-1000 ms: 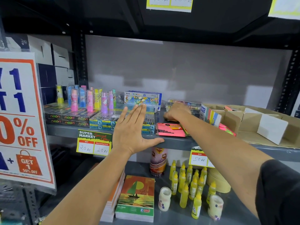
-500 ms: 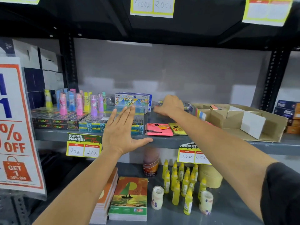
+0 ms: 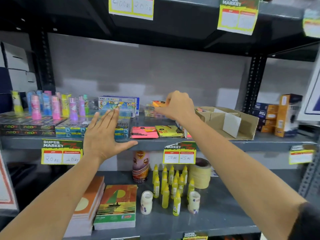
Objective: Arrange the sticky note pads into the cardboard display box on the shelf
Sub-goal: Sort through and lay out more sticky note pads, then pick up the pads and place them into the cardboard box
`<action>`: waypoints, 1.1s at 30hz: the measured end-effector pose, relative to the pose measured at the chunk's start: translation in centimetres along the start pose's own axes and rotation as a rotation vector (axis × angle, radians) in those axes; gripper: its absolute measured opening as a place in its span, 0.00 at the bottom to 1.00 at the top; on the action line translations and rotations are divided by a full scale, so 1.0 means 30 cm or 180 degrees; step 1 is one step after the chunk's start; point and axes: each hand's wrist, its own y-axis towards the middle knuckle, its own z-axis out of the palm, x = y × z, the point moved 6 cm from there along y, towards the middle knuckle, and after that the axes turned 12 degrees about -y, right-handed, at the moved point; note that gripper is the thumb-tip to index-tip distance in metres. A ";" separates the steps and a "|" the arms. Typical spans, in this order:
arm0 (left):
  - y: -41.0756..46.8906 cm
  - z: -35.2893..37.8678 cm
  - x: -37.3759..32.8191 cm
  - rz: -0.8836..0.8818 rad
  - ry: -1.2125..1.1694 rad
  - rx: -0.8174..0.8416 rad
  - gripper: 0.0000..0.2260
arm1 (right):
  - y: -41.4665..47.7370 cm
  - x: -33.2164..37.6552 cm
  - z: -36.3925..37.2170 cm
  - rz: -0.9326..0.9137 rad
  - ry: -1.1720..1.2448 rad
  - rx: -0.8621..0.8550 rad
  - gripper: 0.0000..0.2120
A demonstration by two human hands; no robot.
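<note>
My right hand (image 3: 178,105) is raised over the back of the middle shelf, fingers closed on an orange sticky note pad (image 3: 159,103) lifted above a small stack of wrapped pads (image 3: 152,113). A pink pad (image 3: 143,132) and a yellow pad (image 3: 168,131) lie flat near the shelf's front edge. The cardboard display box (image 3: 245,125) with white dividers stands to the right of my hand, a few pads showing at its left end. My left hand (image 3: 103,135) hovers open and flat, its thumb at the shelf edge, holding nothing.
Colourful lighters (image 3: 55,108) stand on neon boxes at the left, and a crayon box (image 3: 119,105) sits behind my left hand. Dark and orange boxes (image 3: 277,116) stand right of the display box. On the lower shelf are notebooks (image 3: 116,205), yellow glue bottles (image 3: 171,184) and masking tape (image 3: 199,174).
My right hand has risen from the shelf's back, lifting an orange pad off the stack. My left hand stays open at the shelf edge. The camera has tilted up a little.
</note>
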 end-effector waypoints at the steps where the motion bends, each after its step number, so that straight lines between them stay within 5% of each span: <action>1: 0.000 0.000 -0.001 0.0000 -0.0007 -0.0001 0.53 | -0.020 -0.009 -0.008 -0.0006 -0.0012 -0.0012 0.22; 20: 0.002 -0.011 -0.004 -0.0037 0.0037 -0.0004 0.53 | -0.357 -0.115 -0.180 0.0121 -0.0142 -0.0392 0.16; 33: 0.004 -0.006 -0.003 -0.0074 0.0052 0.0051 0.53 | -0.307 -0.442 -0.165 0.0955 -0.0142 -0.0583 0.18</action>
